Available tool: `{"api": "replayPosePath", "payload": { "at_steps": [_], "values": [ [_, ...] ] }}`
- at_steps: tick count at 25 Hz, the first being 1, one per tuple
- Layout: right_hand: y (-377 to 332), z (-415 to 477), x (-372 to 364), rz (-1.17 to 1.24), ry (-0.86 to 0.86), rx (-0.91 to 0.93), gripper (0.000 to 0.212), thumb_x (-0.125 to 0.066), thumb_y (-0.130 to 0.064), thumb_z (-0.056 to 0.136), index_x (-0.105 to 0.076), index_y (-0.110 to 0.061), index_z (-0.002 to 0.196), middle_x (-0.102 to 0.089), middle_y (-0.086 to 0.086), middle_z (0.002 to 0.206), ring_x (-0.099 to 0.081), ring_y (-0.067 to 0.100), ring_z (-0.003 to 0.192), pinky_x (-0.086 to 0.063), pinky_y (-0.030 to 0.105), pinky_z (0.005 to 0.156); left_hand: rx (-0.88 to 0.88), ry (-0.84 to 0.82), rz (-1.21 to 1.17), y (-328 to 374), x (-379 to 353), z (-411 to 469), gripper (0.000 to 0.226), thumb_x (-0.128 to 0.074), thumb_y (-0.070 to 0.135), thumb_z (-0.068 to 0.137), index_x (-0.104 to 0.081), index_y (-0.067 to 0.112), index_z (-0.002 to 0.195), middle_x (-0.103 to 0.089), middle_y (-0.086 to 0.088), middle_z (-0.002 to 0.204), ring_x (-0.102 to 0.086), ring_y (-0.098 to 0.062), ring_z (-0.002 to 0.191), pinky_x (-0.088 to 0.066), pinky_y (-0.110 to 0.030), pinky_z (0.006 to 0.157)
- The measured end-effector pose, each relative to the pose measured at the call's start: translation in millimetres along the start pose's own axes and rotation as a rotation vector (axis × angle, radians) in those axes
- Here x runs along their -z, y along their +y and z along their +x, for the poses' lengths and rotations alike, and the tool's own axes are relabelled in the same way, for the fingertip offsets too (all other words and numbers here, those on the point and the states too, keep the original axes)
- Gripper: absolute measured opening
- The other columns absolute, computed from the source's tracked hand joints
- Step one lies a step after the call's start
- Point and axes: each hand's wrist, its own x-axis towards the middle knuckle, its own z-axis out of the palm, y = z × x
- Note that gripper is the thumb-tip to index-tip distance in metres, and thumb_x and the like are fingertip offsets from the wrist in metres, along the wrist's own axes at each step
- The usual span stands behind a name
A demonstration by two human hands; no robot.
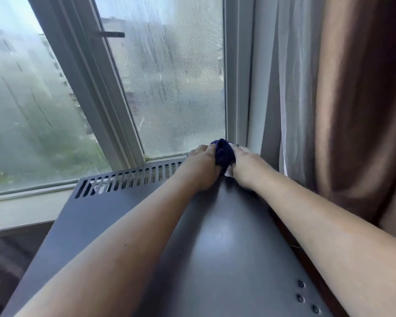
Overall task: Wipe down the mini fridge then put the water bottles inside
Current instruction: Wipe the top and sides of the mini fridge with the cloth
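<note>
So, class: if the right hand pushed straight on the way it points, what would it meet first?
Past the dark blue cloth that the right hand touches, probably the white window frame behind the fridge top; depth is unclear.

Two hands at mid-frame, left hand point(202, 165) and right hand point(242, 167), with one dark blue cloth point(224, 153) between them. One grey mini fridge point(215, 248) fills the lower half: three screws point(301, 298) at lower right, one row of vent slots point(133, 179) across the middle. Two window panes point(174, 76) up top. At the right, two curtains: one sheer curtain point(290, 76), one brown curtain point(357, 99).
</note>
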Motion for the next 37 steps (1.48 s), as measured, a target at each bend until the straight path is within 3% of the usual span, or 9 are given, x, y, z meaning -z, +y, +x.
{"api": "replayPosePath", "payload": {
  "at_steps": [8,15,21,25,32,34,37],
  "values": [
    [7.8,4.3,6.3,-0.031,-0.059,0.185,0.051,-0.051,-0.022,0.099,-0.045,-0.029,0.149,-0.051,0.006,0.149,-0.049,0.031,0.136,-0.04,0.034,0.106,0.026,0.012,0.066,-2.5,8.0,-14.4,0.048,-0.056,0.03,0.102,-0.048,0.012,0.145,-0.055,-0.016,0.136,-0.054,-0.039,0.127,-0.042,-0.041,0.105],
    [-1.7,-68.7,16.3,-0.112,-0.053,0.202,0.053,-0.054,-0.029,0.102,-0.042,-0.023,0.153,-0.048,0.009,0.155,-0.046,0.03,0.141,-0.034,0.03,0.112,-0.083,-0.02,0.113,9.7,21.5,-65.6,0.044,-0.062,0.027,0.096,-0.056,0.016,0.138,-0.061,-0.013,0.134,-0.058,-0.035,0.124,-0.045,-0.036,0.099],
    [-42.8,-170.4,20.3,-0.214,-0.049,0.124,0.043,-0.055,-0.026,0.1,-0.05,-0.028,0.143,-0.057,0.007,0.146,-0.053,0.032,0.133,-0.04,0.032,0.102,-0.194,-0.03,0.166,13.4,30.6,-157.2,0.044,-0.063,0.035,0.096,-0.059,0.016,0.136,-0.067,-0.013,0.131,-0.06,-0.034,0.121,-0.04,-0.03,0.086],
    [-87.6,-236.3,5.0,-0.241,-0.046,0.059,0.042,-0.058,-0.029,0.099,-0.052,-0.034,0.14,-0.062,0.011,0.138,-0.057,0.035,0.126,-0.044,0.036,0.096,-0.226,-0.014,0.138,-3.5,42.5,-227.8,0.041,-0.064,0.032,0.096,-0.061,0.015,0.134,-0.069,-0.012,0.126,-0.061,-0.034,0.116,-0.044,-0.032,0.089],
    [-133.1,-312.3,-34.0,-0.148,0.099,0.123,0.04,-0.055,-0.021,0.096,-0.057,-0.037,0.132,-0.067,0.006,0.128,-0.062,0.035,0.117,-0.048,0.037,0.091,-0.231,-0.004,0.001,-34.3,65.5,-327.9,0.036,-0.066,0.037,0.093,-0.066,0.028,0.127,-0.072,-0.005,0.116,-0.065,-0.029,0.106,-0.041,-0.028,0.083],
    [-130.8,-322.2,-48.8,-0.108,0.184,0.17,0.043,-0.055,-0.019,0.096,-0.057,-0.034,0.136,-0.064,0.003,0.135,-0.057,0.032,0.125,-0.046,0.036,0.099,-0.217,-0.016,-0.04,-35.0,64.3,-343.7,0.037,-0.064,0.045,0.093,-0.064,0.029,0.127,-0.066,-0.004,0.117,-0.061,-0.027,0.111,-0.041,-0.03,0.087],
    [-121.0,-338.4,-66.8,-0.054,0.306,0.215,0.051,-0.054,-0.02,0.097,-0.051,-0.026,0.147,-0.055,0.007,0.15,-0.046,0.031,0.142,-0.035,0.044,0.119,-0.191,-0.034,-0.075,-33.7,59.7,-367.7,0.051,-0.06,0.055,0.095,-0.052,0.039,0.143,-0.056,-0.002,0.133,-0.051,-0.024,0.128,-0.037,-0.032,0.101]
  ]
}}
